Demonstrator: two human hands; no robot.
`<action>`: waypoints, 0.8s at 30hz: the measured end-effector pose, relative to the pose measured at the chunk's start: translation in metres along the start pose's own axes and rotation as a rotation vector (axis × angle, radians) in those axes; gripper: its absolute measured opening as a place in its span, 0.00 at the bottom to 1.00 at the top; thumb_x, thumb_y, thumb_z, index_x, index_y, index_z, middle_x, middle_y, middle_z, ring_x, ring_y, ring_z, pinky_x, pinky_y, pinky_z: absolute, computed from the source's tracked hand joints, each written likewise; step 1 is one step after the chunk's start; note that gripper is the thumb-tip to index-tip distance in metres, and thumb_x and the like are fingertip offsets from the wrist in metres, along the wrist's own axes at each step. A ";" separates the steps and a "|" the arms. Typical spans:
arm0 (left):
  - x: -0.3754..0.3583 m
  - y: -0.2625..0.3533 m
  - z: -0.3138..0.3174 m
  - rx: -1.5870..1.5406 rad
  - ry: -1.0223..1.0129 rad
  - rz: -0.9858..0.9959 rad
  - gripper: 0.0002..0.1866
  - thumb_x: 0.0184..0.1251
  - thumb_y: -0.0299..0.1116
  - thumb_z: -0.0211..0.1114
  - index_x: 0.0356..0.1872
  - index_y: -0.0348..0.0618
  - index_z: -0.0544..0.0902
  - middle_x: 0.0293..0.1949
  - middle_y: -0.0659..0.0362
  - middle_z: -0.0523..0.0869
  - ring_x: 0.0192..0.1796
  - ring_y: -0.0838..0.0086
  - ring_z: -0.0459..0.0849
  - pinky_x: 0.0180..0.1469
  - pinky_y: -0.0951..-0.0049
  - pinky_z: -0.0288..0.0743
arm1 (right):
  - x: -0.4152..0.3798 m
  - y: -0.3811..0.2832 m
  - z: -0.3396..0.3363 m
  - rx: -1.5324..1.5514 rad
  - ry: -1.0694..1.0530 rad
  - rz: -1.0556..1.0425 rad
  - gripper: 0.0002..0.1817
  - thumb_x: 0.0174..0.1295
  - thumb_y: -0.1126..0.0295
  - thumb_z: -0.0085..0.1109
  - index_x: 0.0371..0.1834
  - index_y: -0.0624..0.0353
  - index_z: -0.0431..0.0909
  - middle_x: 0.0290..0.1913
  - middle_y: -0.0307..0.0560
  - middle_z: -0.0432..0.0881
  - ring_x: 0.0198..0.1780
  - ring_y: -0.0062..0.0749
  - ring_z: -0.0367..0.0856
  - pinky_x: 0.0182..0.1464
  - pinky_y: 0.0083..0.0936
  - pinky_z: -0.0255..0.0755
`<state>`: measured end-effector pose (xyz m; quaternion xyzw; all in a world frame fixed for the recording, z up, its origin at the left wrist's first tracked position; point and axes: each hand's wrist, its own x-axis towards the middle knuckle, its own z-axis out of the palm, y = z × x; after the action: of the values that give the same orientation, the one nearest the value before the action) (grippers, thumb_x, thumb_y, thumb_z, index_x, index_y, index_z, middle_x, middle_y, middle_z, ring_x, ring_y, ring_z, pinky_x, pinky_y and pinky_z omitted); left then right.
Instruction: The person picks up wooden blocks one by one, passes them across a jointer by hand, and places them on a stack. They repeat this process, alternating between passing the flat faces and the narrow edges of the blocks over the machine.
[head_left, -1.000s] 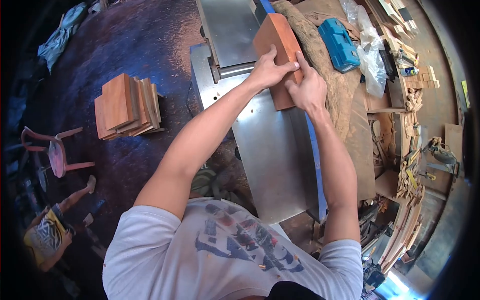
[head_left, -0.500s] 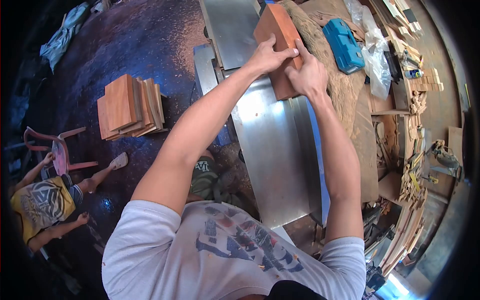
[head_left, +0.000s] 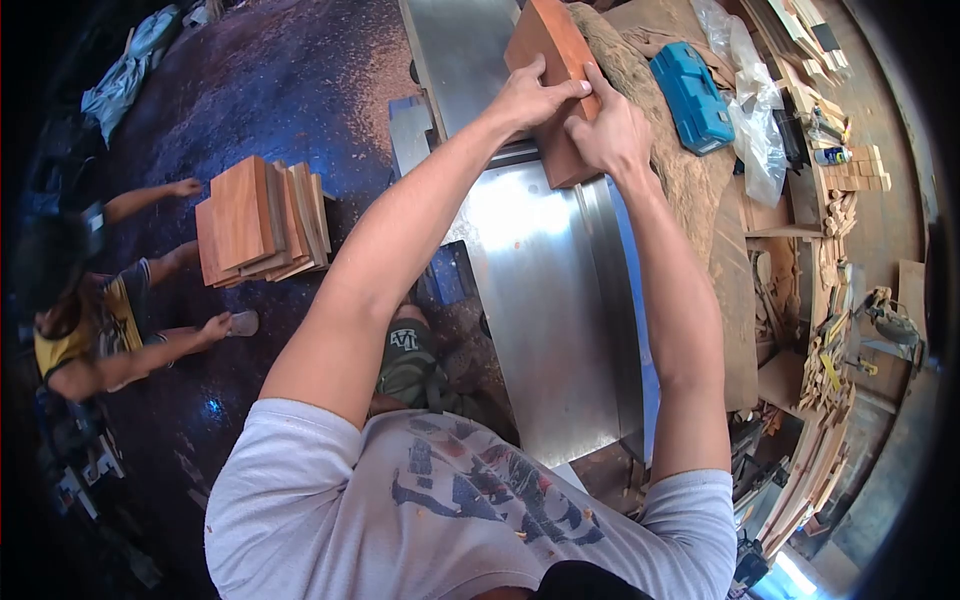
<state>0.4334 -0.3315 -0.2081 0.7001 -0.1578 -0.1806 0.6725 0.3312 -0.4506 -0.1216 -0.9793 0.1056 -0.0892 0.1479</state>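
A thick reddish-brown wooden board [head_left: 545, 45] stands on edge on the long metal bed of a jointer-like machine [head_left: 535, 330]. My left hand [head_left: 535, 97] presses on the board's left face, its thumb reaching over the top edge. Close behind it, my right hand [head_left: 613, 130] grips the board's near part, with the index finger lying forward along the edge. The two hands nearly meet at the top edge. Part of the board's far side and the right hand's other fingers are hidden.
On the left, a stack of wooden boards [head_left: 245, 220] stands above the floor, and another person [head_left: 100, 325] bends toward it. A teal tool case [head_left: 692, 97] and clear plastic [head_left: 760, 140] lie right of the machine. Wood pieces [head_left: 825, 370] fill the shelves. Shavings litter the floor.
Both my hands and the board have shifted slightly forward along the metal bed. The other person has risen from beside the red chair and leaned toward the stack with arms stretched out.
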 end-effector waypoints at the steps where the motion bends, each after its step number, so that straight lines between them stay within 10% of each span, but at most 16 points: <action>1: 0.003 0.001 -0.002 -0.003 0.003 -0.001 0.53 0.64 0.52 0.79 0.79 0.25 0.63 0.68 0.38 0.81 0.69 0.58 0.82 0.70 0.63 0.77 | 0.003 -0.001 -0.001 0.008 -0.027 0.013 0.45 0.52 0.59 0.67 0.81 0.45 0.71 0.48 0.67 0.90 0.53 0.62 0.89 0.59 0.48 0.81; 4: 0.002 0.015 -0.011 0.023 -0.008 -0.042 0.66 0.57 0.58 0.81 0.78 0.13 0.53 0.76 0.25 0.67 0.79 0.46 0.71 0.78 0.62 0.69 | 0.011 -0.012 -0.005 0.025 -0.081 0.030 0.43 0.53 0.62 0.64 0.79 0.49 0.71 0.54 0.69 0.88 0.58 0.62 0.87 0.62 0.50 0.80; 13: 0.025 0.011 -0.021 -0.031 0.010 -0.039 0.53 0.62 0.53 0.80 0.81 0.30 0.65 0.71 0.40 0.79 0.74 0.57 0.78 0.76 0.64 0.69 | 0.035 -0.008 0.006 0.009 -0.014 0.008 0.46 0.51 0.56 0.67 0.81 0.41 0.71 0.49 0.66 0.90 0.54 0.61 0.89 0.60 0.47 0.81; 24: 0.049 0.010 -0.033 -0.031 0.021 -0.046 0.61 0.60 0.54 0.81 0.82 0.22 0.56 0.72 0.32 0.75 0.75 0.54 0.76 0.76 0.62 0.70 | 0.063 -0.009 0.017 0.034 -0.005 0.000 0.45 0.50 0.57 0.66 0.80 0.43 0.73 0.49 0.67 0.90 0.55 0.61 0.89 0.61 0.47 0.81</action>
<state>0.4919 -0.3256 -0.1986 0.6949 -0.1316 -0.1912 0.6806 0.3964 -0.4526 -0.1256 -0.9769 0.1036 -0.0886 0.1648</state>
